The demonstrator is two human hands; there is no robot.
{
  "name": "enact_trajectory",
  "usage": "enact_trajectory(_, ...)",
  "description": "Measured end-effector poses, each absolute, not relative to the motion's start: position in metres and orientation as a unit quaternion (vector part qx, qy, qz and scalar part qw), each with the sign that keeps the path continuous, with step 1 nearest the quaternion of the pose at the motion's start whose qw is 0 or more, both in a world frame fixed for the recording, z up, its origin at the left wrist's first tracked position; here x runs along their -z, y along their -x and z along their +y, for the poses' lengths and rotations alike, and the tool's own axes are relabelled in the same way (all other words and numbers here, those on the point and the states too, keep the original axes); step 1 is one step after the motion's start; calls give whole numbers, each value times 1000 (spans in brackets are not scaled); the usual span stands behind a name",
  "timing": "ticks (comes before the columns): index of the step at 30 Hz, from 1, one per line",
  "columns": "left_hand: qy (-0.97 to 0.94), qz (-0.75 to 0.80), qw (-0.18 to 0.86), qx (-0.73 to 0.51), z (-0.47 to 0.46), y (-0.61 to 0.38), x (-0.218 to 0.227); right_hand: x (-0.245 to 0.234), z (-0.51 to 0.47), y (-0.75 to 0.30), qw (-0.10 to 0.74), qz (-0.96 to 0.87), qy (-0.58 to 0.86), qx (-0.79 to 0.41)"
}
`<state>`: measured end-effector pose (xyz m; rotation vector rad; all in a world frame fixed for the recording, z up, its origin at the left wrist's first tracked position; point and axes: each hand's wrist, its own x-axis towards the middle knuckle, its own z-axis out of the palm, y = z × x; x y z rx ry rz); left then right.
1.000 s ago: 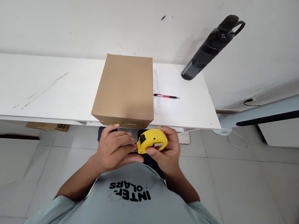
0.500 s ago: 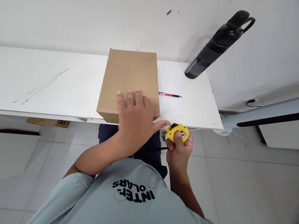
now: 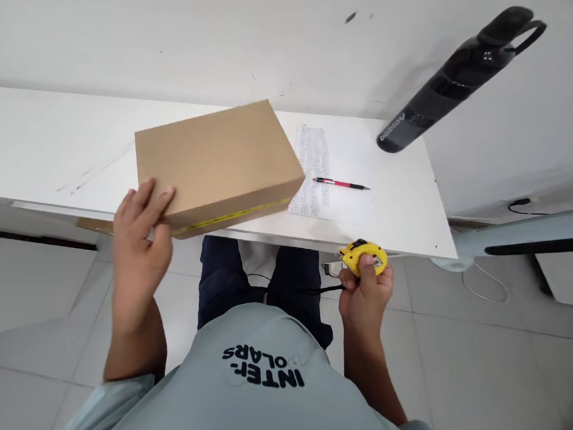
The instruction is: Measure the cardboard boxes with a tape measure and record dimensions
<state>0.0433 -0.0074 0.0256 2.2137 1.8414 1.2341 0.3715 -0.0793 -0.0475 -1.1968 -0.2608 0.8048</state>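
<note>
A brown cardboard box (image 3: 216,155) with a yellow strip along its near side lies at an angle on the white table (image 3: 407,212). At its near left corner is my left hand (image 3: 142,229), fingers bent over the top edge and thumb by the near side. My right hand (image 3: 367,289) grips a yellow tape measure (image 3: 363,257) just in front of the table's edge. The thumb presses on its case, and a dark strap hangs from it. The blade's metal end shows at the left of the case.
Right of the box lie a sheet of paper (image 3: 313,170) with dense markings and a red and black pen (image 3: 342,184). A tall black bottle (image 3: 448,82) stands at the back right. A wall runs behind the table.
The box has turned and shifted left, uncovering more of the paper and pen. My left hand has moved from its top to the near left corner. The right hand still holds the tape measure.
</note>
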Motion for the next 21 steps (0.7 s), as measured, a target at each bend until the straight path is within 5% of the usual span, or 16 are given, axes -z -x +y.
enact_trajectory(5,-637,583,17,-504,15,-9,-8,47,-74,-366,741,-142,531,-386)
enact_trajectory(10,-682,547,-21,-486,22,-38,-8,28,-64,-349,757,-186,480,-401)
enact_trajectory(13,-737,453,-92,-492,-3,-80,-7,13,-62,-336,769,-238,453,-384)
enact_trajectory(17,-851,243,-43,-463,-38,-124,-5,5,-67,-316,729,-330,451,-396)
enact_trajectory(21,-852,215,-50,-474,-44,-127,-6,10,-68,-306,684,-375,425,-459)
